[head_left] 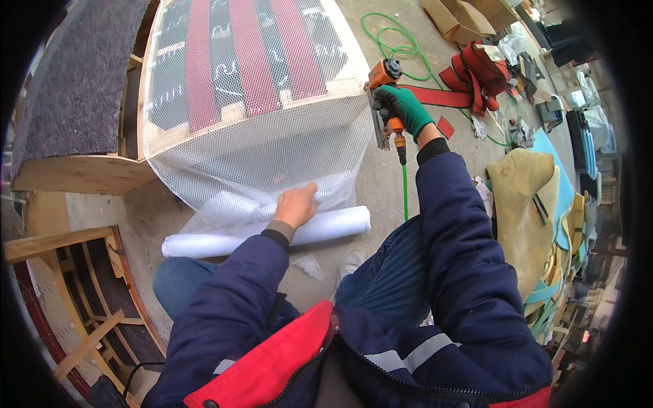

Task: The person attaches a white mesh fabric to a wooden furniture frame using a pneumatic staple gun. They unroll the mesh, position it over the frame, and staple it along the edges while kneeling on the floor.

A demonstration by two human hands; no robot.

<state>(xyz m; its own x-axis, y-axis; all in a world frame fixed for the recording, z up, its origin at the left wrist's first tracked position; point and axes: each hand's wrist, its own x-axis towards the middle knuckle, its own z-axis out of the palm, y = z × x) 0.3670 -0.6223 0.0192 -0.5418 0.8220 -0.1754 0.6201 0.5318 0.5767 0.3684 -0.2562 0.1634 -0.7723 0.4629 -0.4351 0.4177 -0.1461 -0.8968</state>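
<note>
My right hand point(407, 109), in a green glove, is closed round the grip of an orange pneumatic staple gun point(386, 69). The gun stands against the near right corner of a wooden furniture frame point(343, 87). White mesh fabric point(255, 160) lies over this frame and hangs down its near side. Bare and with curled fingers, my left hand point(296, 205) grips the hanging mesh below the edge. Just beneath it, the rest of the mesh is a white roll point(333, 225) by my knees. Under the mesh, red webbing straps point(253, 58) and zigzag springs show.
A dark-covered frame point(71, 81) stands close on the left, with another wooden frame point(102, 306) below it. A green air hose point(405, 183) hangs from the gun. Rolled red webbing point(476, 75), a cardboard box point(457, 20) and foam pieces point(520, 204) lie at the right.
</note>
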